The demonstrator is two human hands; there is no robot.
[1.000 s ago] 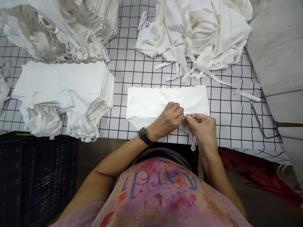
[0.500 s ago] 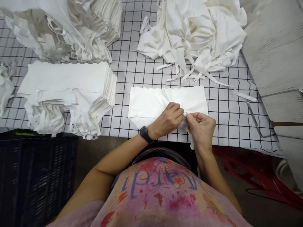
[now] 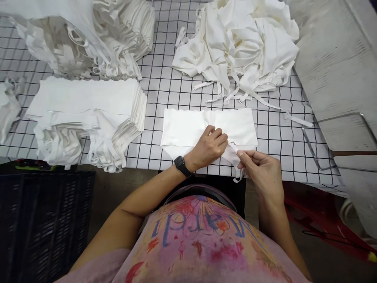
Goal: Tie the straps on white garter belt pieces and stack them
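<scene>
A white folded garment (image 3: 188, 127) lies flat on the checked table (image 3: 165, 94) in front of me. My left hand (image 3: 210, 145), with a black watch on the wrist, rests on the garment's near edge, its fingers pinched on the fabric by the strap's end. Just to its right, my right hand (image 3: 263, 171) pinches the garment's white strap (image 3: 235, 155), which runs from the garment over the table's edge. The two hands are a little apart.
A neat stack of folded white garments (image 3: 85, 108) sits at left, a loose heap (image 3: 79, 35) behind it. Another tangled pile of white garments (image 3: 244, 43) lies at the back right. A black crate (image 3: 44, 224) stands below left, a wire frame (image 3: 330, 141) at right.
My right hand has drawn back toward me and to the right along the strap, away from my left hand. The camera has shifted slightly.
</scene>
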